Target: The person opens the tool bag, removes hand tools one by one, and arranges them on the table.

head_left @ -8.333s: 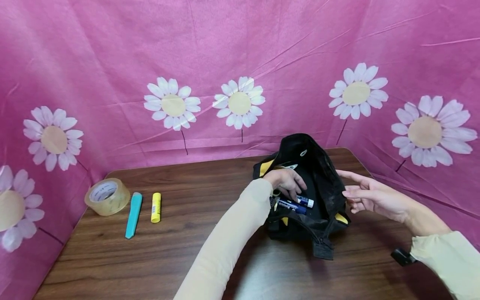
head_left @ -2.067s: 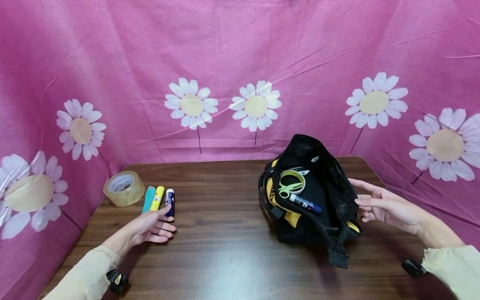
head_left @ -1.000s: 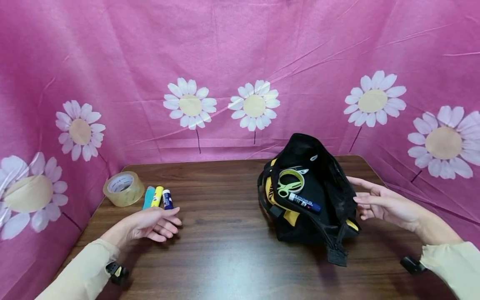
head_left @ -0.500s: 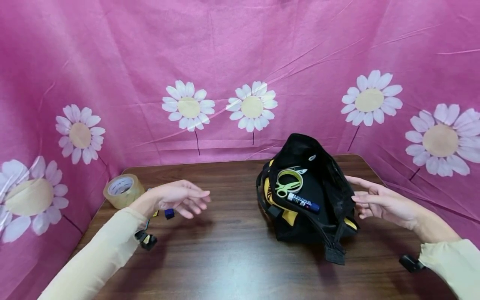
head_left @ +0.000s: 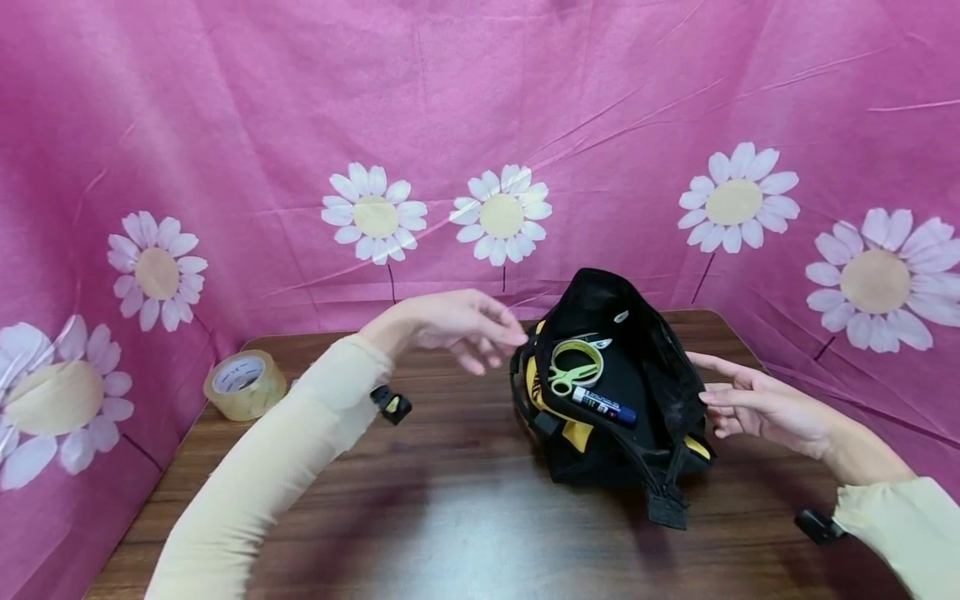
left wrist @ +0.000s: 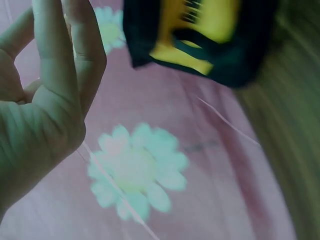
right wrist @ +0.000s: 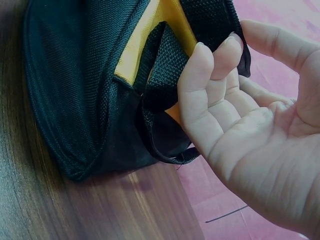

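A black bag with yellow panels (head_left: 600, 467) stands with its mouth wide on the right half of the table. My right hand (head_left: 772, 412) holds its right rim, the thumb and index finger on either side of the edge; in the right wrist view the other fingers curl beside a black strap (right wrist: 162, 70). Inside the bag lie green-handled scissors (head_left: 562, 382), a yellow-green ring (head_left: 599, 360) like a tape roll, and a dark blue stick with a white end (head_left: 604, 406). Holding nothing, my left hand (head_left: 457, 325) hovers just left of the bag, fingers loosely bent.
A roll of clear packing tape (head_left: 251, 387) rests at the table's back left. My left sleeve (head_left: 300, 458) hides the small items near it. Pink cloth with daisies (head_left: 450, 83) hangs behind the wooden table (head_left: 480, 517) and along its sides.
The left hand set a dark blue stick beside the yellow and turquoise items on the left, let it go, then moved right and up towards the bag. The right hand stays on the rim.
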Tool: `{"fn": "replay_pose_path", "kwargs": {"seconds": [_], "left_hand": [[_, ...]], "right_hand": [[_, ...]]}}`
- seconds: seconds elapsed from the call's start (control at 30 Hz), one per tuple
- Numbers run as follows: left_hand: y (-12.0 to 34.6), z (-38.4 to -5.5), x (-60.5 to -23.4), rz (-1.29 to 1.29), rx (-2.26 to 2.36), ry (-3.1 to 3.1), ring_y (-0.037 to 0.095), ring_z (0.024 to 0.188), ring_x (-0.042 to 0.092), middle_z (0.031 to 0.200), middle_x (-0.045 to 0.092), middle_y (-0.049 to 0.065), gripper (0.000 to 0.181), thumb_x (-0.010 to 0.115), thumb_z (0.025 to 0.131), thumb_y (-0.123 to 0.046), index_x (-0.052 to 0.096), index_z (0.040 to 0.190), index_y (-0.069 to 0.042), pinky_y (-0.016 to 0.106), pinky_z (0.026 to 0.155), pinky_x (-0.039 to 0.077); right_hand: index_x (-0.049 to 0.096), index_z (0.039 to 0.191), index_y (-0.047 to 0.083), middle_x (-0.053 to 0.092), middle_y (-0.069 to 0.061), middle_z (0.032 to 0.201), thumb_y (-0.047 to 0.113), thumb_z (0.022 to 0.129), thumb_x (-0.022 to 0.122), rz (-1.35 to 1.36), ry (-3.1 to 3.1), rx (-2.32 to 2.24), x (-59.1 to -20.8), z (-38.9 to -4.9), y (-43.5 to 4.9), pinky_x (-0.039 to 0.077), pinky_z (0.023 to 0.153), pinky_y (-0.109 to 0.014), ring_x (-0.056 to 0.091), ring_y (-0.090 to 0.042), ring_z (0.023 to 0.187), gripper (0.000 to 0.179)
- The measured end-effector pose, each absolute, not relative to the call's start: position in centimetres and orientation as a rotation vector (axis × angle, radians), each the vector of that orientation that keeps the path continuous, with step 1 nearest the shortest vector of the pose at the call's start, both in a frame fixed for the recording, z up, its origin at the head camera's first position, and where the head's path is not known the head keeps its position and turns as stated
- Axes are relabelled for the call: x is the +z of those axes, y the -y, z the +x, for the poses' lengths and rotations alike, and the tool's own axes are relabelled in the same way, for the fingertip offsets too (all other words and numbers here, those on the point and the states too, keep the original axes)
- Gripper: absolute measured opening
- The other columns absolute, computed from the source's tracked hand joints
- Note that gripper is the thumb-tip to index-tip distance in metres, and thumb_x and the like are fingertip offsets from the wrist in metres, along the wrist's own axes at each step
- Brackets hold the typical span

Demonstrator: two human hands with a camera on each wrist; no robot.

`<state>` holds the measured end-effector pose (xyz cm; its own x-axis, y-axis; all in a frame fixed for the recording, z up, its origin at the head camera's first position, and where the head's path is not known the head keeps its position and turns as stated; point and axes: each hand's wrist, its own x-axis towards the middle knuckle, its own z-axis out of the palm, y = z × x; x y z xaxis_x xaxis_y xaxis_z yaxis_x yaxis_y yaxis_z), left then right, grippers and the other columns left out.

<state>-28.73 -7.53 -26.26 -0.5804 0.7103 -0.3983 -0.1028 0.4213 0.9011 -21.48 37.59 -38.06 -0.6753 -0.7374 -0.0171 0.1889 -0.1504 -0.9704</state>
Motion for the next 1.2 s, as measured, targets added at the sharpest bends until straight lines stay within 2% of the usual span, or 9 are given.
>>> {"fn": "replay_pose_path", "kwargs": {"seconds": [0.13, 0.3, 0.47, 0.6, 0.73, 0.83, 1.0, 1.2], "left_hand": [[3.8, -29.1, -24.7, 0.632, 1.270, -1.819, 0.020, 0.079, 0.066, 0.099, 0.066, 0.012, 0.025, 0.071, 0.097, -0.015, 0.066, 0.119, -0.004, 0.035, 0.070, 0.062], [-0.2, -29.5, -24.1, 0.780, 1.352, -1.708, 0.022, 0.076, 0.065, 0.097, 0.065, 0.009, 0.028, 0.070, 0.098, -0.013, 0.064, 0.123, -0.001, 0.032, 0.062, 0.061], [-3.7, -29.6, -23.6, 0.863, 1.432, -1.663, 0.025, 0.078, 0.067, 0.103, 0.066, 0.013, 0.027, 0.068, 0.099, -0.015, 0.064, 0.125, -0.008, 0.040, 0.070, 0.062], [-6.4, -29.7, -23.1, 0.932, 1.516, -1.663, 0.026, 0.080, 0.065, 0.103, 0.065, 0.013, 0.031, 0.066, 0.100, -0.013, 0.059, 0.129, -0.009, 0.041, 0.074, 0.061], [-8.9, -29.4, -22.9, 0.981, 1.656, -1.622, 0.027, 0.077, 0.062, 0.092, 0.064, 0.014, 0.028, 0.066, 0.099, -0.009, 0.060, 0.127, -0.009, 0.035, 0.069, 0.059], [-10.5, -29.0, -22.9, 1.041, 1.713, -1.597, 0.028, 0.075, 0.061, 0.093, 0.065, 0.013, 0.025, 0.065, 0.099, -0.007, 0.062, 0.124, -0.009, 0.032, 0.066, 0.057], [-12.3, -28.9, -23.5, 1.115, 1.671, -1.677, 0.026, 0.080, 0.062, 0.098, 0.067, 0.007, 0.018, 0.066, 0.098, -0.008, 0.066, 0.117, -0.009, 0.035, 0.071, 0.059], [-13.6, -30.3, -26.3, 1.031, 1.563, -1.777, 0.022, 0.076, 0.064, 0.094, 0.067, 0.008, 0.014, 0.070, 0.097, -0.014, 0.071, 0.110, -0.009, 0.036, 0.074, 0.061]], "right_hand": [[0.028, 0.159, 0.023, 0.069, -0.005, 0.110, -0.007, 0.108, 0.028, -0.622, -1.503, -1.887, -38.1, -21.4, -37.5, 0.060, 0.083, -0.035, 0.066, -0.014, 0.092, 0.059], [0.028, 0.158, 0.023, 0.069, -0.005, 0.108, -0.007, 0.108, 0.029, -0.611, -1.508, -1.893, -38.3, -21.4, -37.4, 0.060, 0.083, -0.035, 0.066, -0.014, 0.091, 0.058], [0.028, 0.158, 0.023, 0.069, -0.006, 0.111, -0.007, 0.108, 0.028, -0.621, -1.485, -1.900, -38.4, -21.6, -37.4, 0.059, 0.084, -0.035, 0.066, -0.015, 0.093, 0.058], [0.029, 0.158, 0.022, 0.070, -0.007, 0.111, -0.007, 0.108, 0.027, -0.618, -1.479, -1.908, -38.4, -21.6, -37.5, 0.060, 0.084, -0.035, 0.067, -0.016, 0.093, 0.058], [0.027, 0.158, 0.021, 0.068, -0.004, 0.104, -0.006, 0.108, 0.027, -0.595, -1.485, -1.903, -38.5, -21.5, -37.4, 0.059, 0.083, -0.034, 0.065, -0.014, 0.088, 0.057], [0.025, 0.159, 0.021, 0.065, -0.004, 0.101, -0.005, 0.108, 0.028, -0.582, -1.488, -1.906, -38.6, -21.3, -37.5, 0.059, 0.082, -0.033, 0.063, -0.013, 0.085, 0.057], [0.026, 0.159, 0.022, 0.062, -0.001, 0.097, -0.006, 0.108, 0.028, -0.592, -1.483, -1.904, -38.5, -21.4, -37.6, 0.058, 0.082, -0.032, 0.062, -0.012, 0.086, 0.058], [0.033, 0.155, 0.029, 0.060, 0.001, 0.092, -0.005, 0.108, 0.030, -0.581, -1.508, -1.893, -38.5, -21.3, -37.7, 0.058, 0.083, -0.032, 0.062, -0.011, 0.086, 0.058]]}}
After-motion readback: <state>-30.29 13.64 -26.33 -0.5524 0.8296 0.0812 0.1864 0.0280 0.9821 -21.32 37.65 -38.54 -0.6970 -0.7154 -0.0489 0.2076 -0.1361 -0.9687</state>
